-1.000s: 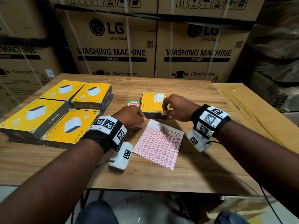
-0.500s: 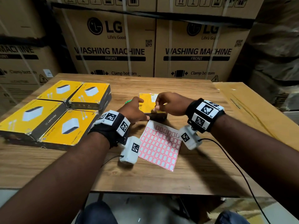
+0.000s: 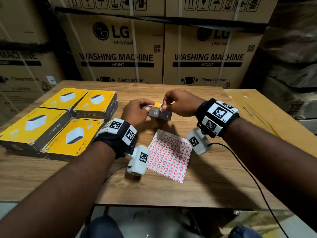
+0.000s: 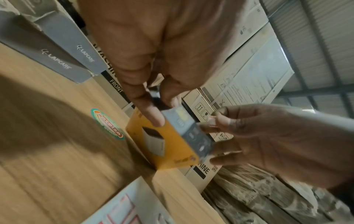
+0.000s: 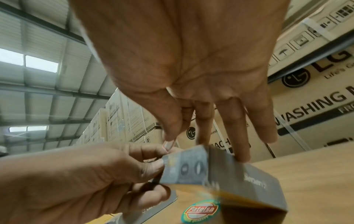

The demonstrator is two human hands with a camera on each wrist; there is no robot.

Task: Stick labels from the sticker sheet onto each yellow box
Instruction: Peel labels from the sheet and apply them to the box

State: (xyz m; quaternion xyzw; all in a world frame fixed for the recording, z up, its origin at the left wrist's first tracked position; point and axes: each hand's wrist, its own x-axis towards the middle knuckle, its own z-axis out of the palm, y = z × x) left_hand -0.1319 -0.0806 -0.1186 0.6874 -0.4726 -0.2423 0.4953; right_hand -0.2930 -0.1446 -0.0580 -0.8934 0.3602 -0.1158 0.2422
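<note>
Your left hand (image 3: 137, 112) grips the box (image 3: 160, 114) tilted above the wooden table (image 3: 214, 182), while your right hand (image 3: 178, 103) pinches a label (image 3: 161, 109) at its grey side. The sheet (image 3: 169, 155) lies flat just below; four boxes (image 3: 56, 121) sit left, cartons (image 3: 120, 54) stacked behind.

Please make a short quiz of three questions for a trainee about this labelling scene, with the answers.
1. True or false: the small yellow box lies flat on the table.
2. Which hand pinches the label? A) left hand B) right hand
3. Fill in: the sticker sheet lies ___ the two wrists.

Key: 1 false, it is lifted and tilted, held in both hands; 2 B; 3 between.
</note>
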